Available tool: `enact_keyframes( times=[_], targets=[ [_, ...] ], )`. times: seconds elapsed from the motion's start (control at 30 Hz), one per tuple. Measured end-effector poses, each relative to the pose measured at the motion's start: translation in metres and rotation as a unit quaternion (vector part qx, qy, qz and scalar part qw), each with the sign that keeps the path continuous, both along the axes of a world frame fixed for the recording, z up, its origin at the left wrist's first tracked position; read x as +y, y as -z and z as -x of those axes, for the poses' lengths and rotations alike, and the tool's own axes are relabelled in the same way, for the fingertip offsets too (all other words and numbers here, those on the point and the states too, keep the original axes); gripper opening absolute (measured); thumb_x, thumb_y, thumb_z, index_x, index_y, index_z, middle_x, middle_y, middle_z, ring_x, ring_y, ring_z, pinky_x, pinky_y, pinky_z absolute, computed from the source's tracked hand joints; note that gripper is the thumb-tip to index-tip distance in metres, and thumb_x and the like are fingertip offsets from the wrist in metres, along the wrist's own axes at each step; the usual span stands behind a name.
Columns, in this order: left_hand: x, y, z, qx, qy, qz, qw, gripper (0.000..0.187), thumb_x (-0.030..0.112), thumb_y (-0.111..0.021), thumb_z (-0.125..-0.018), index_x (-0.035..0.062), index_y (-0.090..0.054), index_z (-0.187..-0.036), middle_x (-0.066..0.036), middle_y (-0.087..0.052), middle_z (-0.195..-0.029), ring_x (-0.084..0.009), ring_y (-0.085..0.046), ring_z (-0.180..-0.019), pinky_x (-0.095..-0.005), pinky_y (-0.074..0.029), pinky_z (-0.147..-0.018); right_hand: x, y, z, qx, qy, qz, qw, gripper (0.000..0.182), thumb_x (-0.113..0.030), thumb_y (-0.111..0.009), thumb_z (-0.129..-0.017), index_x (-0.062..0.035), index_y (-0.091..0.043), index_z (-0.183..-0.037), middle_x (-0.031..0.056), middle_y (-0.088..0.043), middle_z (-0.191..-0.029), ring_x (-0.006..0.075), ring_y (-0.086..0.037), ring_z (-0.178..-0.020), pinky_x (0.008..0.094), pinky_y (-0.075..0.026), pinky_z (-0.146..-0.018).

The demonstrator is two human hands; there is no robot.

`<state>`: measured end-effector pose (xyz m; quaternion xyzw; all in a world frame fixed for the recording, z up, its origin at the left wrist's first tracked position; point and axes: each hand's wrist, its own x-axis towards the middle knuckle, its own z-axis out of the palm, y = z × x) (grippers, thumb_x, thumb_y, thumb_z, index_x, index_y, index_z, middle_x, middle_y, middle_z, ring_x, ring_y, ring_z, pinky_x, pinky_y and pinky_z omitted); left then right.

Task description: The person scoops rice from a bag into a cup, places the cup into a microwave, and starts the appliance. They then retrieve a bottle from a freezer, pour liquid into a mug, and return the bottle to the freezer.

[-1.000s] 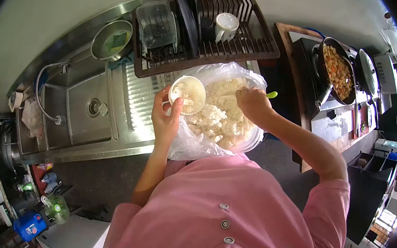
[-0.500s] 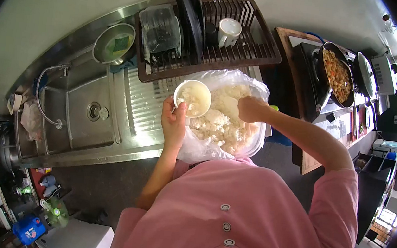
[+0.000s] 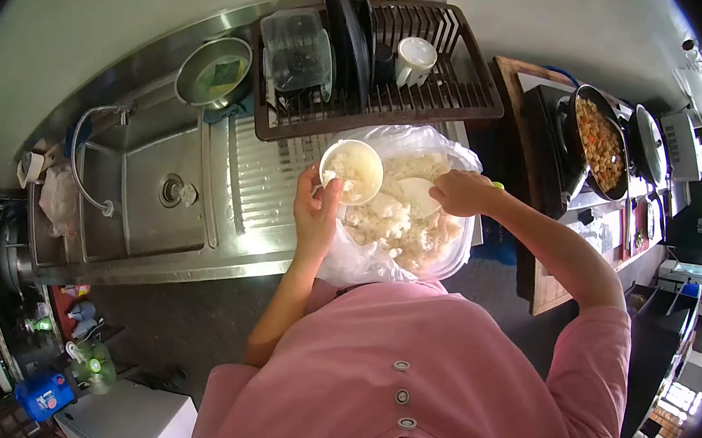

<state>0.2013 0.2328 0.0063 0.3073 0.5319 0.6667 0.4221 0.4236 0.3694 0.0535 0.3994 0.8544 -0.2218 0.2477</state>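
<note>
My left hand (image 3: 316, 214) is closed round a small white cup (image 3: 331, 155), its thumb at the rim. Some cooked rice (image 3: 356, 171) lies inside the cup, which is tilted so that its mouth faces me. My right hand (image 3: 461, 193) grips a white rice paddle (image 3: 416, 193), whose flat blade is over the rice. Beneath both hands a large clear plastic container (image 3: 459, 260), lined with a thin plastic bag (image 3: 338, 260), holds a mass of loose white rice (image 3: 404, 240).
A steel sink (image 3: 141, 218) with a curved faucet is at left. Behind the container stands a brown dish rack (image 3: 292, 132) with black plates and a white mug (image 3: 415, 59). A pan of cooked food (image 3: 600, 147) sits on a stove at right. A steel bowl (image 3: 212, 76) holds a sponge.
The paddle's blade shows more fully, and my right hand has shifted slightly right. My left hand still holds the cup. The whole view has moved a little.
</note>
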Motion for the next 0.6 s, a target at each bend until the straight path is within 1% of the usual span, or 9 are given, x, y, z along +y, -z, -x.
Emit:
enact_keyframes(
  times=[0.1,0.2,0.3,0.4,0.5,0.53,0.6],
  targets=[
    [-0.002,-0.006,0.0,0.003,0.004,0.009,1.0,0.044,0.015,-0.063,-0.089,-0.0022,-0.045,-0.125,-0.011,-0.056,-0.112,-0.0142,-0.056,-0.098,-0.0281,-0.047,-0.083,-0.003,0.005,-0.019,0.085,0.012,-0.016,0.996,0.038,-0.029,-0.041,-0.09,0.0006,-0.065,-0.089,0.0196,-0.065,-0.092,0.0388,-0.061,-0.092,0.0492,-0.045,-0.083],
    [-0.007,-0.023,-0.002,0.058,-0.007,0.02,0.998,0.05,0.017,-0.066,-0.086,-0.0016,-0.044,-0.126,-0.012,-0.057,-0.112,-0.0145,-0.056,-0.096,-0.0284,-0.048,-0.08,0.003,-0.01,-0.031,0.08,0.013,0.061,0.995,0.039,-0.029,-0.039,-0.092,0.0014,-0.064,-0.088,0.0199,-0.065,-0.09,0.0369,-0.062,-0.087,0.0466,-0.046,-0.081],
    [-0.007,-0.039,-0.003,0.092,0.007,0.028,0.995,0.052,0.019,-0.068,-0.085,0.0003,-0.044,-0.128,-0.012,-0.057,-0.11,-0.0148,-0.057,-0.094,-0.029,-0.048,-0.079,0.005,-0.029,-0.04,0.125,0.042,0.104,0.986,0.035,-0.025,-0.041,-0.092,0.0021,-0.063,-0.086,0.0196,-0.064,-0.083,0.0343,-0.063,-0.078,0.0432,-0.047,-0.076],
    [-0.005,-0.037,-0.01,0.129,0.044,0.034,0.99,0.052,0.02,-0.067,-0.086,0.0017,-0.044,-0.128,-0.01,-0.057,-0.106,-0.0144,-0.058,-0.091,-0.0261,-0.05,-0.072,-0.002,-0.072,-0.038,0.201,0.078,0.1,0.971,0.031,-0.022,-0.045,-0.092,0.0027,-0.062,-0.083,0.0185,-0.063,-0.076,0.0332,-0.063,-0.072,0.0407,-0.048,-0.07],
    [-0.002,-0.035,-0.017,-0.005,0.101,0.059,0.993,0.049,0.022,-0.065,-0.088,0.0029,-0.045,-0.128,-0.009,-0.056,-0.105,-0.0142,-0.059,-0.092,-0.0244,-0.051,-0.063,-0.02,-0.112,-0.021,0.251,0.089,-0.013,0.964,0.028,-0.019,-0.046,-0.092,0.0029,-0.06,-0.082,0.0182,-0.063,-0.073,0.0337,-0.063,-0.073,0.0424,-0.048,-0.068],
    [-0.001,-0.038,-0.021,-0.062,0.121,0.049,0.99,0.046,0.025,-0.061,-0.09,0.0024,-0.045,-0.127,-0.009,-0.056,-0.107,-0.0143,-0.06,-0.094,-0.0248,-0.055,-0.059,-0.029,-0.116,-0.018,0.228,0.054,-0.075,0.969,0.022,-0.019,-0.048,-0.092,0.0009,-0.059,-0.092,0.0182,-0.062,-0.077,0.0342,-0.063,-0.075,0.0447,-0.048,-0.067],
    [0.001,-0.036,-0.026,-0.081,0.145,0.048,0.985,0.045,0.026,-0.06,-0.091,0.002,-0.045,-0.127,-0.009,-0.056,-0.107,-0.015,-0.06,-0.095,-0.0273,-0.057,-0.06,-0.047,-0.112,-0.01,0.24,0.008,-0.168,0.956,0.018,-0.016,-0.05,-0.091,-0.0014,-0.056,-0.1,0.0172,-0.061,-0.08,0.0337,-0.063,-0.075,0.0442,-0.05,-0.066]
  ],
)
